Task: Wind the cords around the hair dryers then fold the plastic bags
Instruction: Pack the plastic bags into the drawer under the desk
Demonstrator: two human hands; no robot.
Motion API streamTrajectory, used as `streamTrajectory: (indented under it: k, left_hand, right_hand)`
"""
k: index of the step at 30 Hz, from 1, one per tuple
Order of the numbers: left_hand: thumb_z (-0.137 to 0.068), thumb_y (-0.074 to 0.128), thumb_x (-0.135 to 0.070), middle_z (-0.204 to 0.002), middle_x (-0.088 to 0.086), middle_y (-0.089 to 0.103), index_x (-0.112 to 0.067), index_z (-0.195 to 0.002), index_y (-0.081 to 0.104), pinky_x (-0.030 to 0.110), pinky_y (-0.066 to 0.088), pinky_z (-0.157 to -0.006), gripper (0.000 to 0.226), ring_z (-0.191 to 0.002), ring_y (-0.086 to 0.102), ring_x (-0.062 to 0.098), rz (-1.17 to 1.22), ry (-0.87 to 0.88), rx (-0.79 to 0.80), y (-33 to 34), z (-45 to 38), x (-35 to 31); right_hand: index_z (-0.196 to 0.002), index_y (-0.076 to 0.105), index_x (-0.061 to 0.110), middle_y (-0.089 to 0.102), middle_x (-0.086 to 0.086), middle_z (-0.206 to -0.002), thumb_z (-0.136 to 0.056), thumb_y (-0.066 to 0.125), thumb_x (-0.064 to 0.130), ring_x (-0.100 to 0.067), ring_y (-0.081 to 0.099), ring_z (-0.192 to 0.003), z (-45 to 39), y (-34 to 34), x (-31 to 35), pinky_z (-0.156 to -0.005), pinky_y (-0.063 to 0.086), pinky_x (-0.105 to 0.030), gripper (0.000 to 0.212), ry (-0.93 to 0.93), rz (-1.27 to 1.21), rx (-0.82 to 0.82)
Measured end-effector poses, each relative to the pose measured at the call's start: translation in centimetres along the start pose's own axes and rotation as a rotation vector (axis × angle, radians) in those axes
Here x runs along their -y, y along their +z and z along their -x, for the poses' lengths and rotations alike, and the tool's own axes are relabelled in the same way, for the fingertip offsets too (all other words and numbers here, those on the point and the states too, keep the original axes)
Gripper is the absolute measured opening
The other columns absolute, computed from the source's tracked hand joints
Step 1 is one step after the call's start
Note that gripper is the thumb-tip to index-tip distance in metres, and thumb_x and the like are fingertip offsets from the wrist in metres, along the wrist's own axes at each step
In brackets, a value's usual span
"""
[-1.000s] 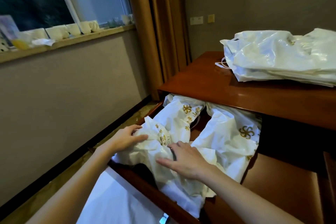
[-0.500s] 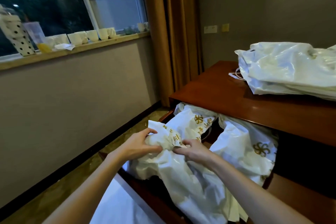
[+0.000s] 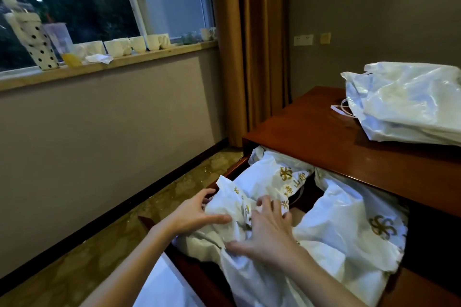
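- White crinkled plastic bag (image 3: 232, 209), gold print, in open drawer (image 3: 234, 169).
- L hand (image 3: 192, 214) pinches its edge; R hand (image 3: 264, 232) lies on it, fingers spread.
- Glossy bags (image 3: 409, 104) stacked on polished wood desk (image 3: 311, 132).

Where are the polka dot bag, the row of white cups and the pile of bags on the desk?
polka dot bag (image 3: 40, 47): head view, its spotted front.
white cups (image 3: 138, 44): head view, one middle cup's side.
pile of bags (image 3: 409, 104): head view, top bag's shiny face.
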State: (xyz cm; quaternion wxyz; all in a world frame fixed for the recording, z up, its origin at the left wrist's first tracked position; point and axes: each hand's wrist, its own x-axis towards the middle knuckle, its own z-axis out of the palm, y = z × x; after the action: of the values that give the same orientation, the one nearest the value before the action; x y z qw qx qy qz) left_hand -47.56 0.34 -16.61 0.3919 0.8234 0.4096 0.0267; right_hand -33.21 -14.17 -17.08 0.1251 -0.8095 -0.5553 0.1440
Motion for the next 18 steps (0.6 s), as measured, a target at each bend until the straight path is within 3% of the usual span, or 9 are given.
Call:
streamTrajectory:
  k: [2,4,7,10,12,15,16,18]
  left_hand:
    - [-0.075,0.074,-0.059,-0.131,-0.008,0.051,-0.026,-0.144,0.037,0.019,0.041,-0.087,0.084,-0.114,0.052,0.008,-0.025,-0.038,0.068,-0.5,-0.6,0.0]
    - [-0.075,0.076,-0.056,-0.132,-0.007,0.052,-0.025,-0.143,0.039,0.018,0.045,-0.087,0.084,-0.115,0.053,0.007,0.030,-0.051,0.150,-1.0,-0.7,-0.2]
    - [-0.060,0.083,-0.053,-0.137,-0.003,0.051,-0.029,-0.143,0.041,0.026,0.048,-0.099,0.096,-0.120,0.055,0.009,0.174,-0.014,0.217,-1.2,-0.8,-0.3]
    - [-0.056,0.084,-0.046,-0.136,-0.003,0.054,-0.030,-0.141,0.043,0.025,0.051,-0.096,0.096,-0.117,0.059,0.007,0.288,0.066,0.198,-1.2,-0.5,-0.6]
    - [-0.052,0.085,-0.052,-0.138,-0.003,0.053,-0.028,-0.144,0.039,0.022,0.049,-0.096,0.106,-0.119,0.057,0.006,0.367,0.091,0.163,-1.9,-0.2,-0.7]
    - [-0.052,0.075,-0.070,-0.148,-0.006,0.042,-0.025,-0.150,0.031,0.028,0.038,-0.110,0.117,-0.132,0.046,0.010,0.282,0.054,0.182,-3.6,0.2,-0.5]
    - [-0.053,0.074,-0.075,-0.149,-0.005,0.042,-0.026,-0.150,0.033,0.034,0.036,-0.114,0.117,-0.134,0.046,0.013,0.293,0.024,0.219,-3.9,0.3,-0.3]
    - [-0.053,0.082,-0.069,-0.144,0.001,0.052,-0.027,-0.146,0.040,0.043,0.039,-0.111,0.110,-0.129,0.053,0.023,0.434,-0.001,0.294,-3.7,0.2,0.1]
  right_hand:
    - [-0.124,0.048,0.016,0.035,0.000,-0.125,-0.065,0.058,0.073,-0.022,0.032,-0.120,0.3,0.5,0.2,-0.099,0.034,-0.037,0.083,-0.017,-0.032,0.008]
    - [-0.126,0.043,0.018,0.047,-0.001,-0.123,-0.065,0.067,0.065,-0.020,0.045,-0.116,0.1,0.5,-0.1,-0.092,0.042,-0.032,0.081,0.036,-0.254,0.104]
    - [-0.127,0.036,0.019,0.053,0.001,-0.121,-0.057,0.076,0.055,-0.019,0.052,-0.110,-1.1,1.0,-0.9,-0.082,0.045,-0.029,0.088,0.066,-0.410,0.163]
    - [-0.131,0.040,0.022,0.060,0.009,-0.119,-0.041,0.083,0.047,-0.009,0.059,-0.107,-2.1,1.8,-2.2,-0.090,0.051,-0.027,0.103,0.063,-0.736,0.219]
    - [-0.124,0.049,0.022,0.067,0.006,-0.112,-0.046,0.083,0.034,-0.008,0.065,-0.099,-2.0,1.0,-2.7,-0.083,0.053,-0.022,0.086,0.031,-0.929,0.231]
    - [-0.098,0.056,0.022,0.068,0.004,-0.095,-0.068,0.077,0.011,-0.012,0.065,-0.087,-1.3,-1.2,-2.8,-0.072,0.052,-0.020,0.038,0.006,-1.114,0.147]
    - [-0.098,0.056,0.023,0.068,0.004,-0.092,-0.069,0.076,0.011,-0.013,0.065,-0.085,-1.4,-1.5,-3.1,-0.070,0.052,-0.020,0.037,0.022,-1.155,0.132]
    - [-0.110,0.057,0.023,0.070,0.001,-0.096,-0.057,0.076,0.023,-0.014,0.067,-0.085,-1.7,-1.9,-3.4,-0.069,0.053,-0.019,0.057,0.038,-1.152,0.111]
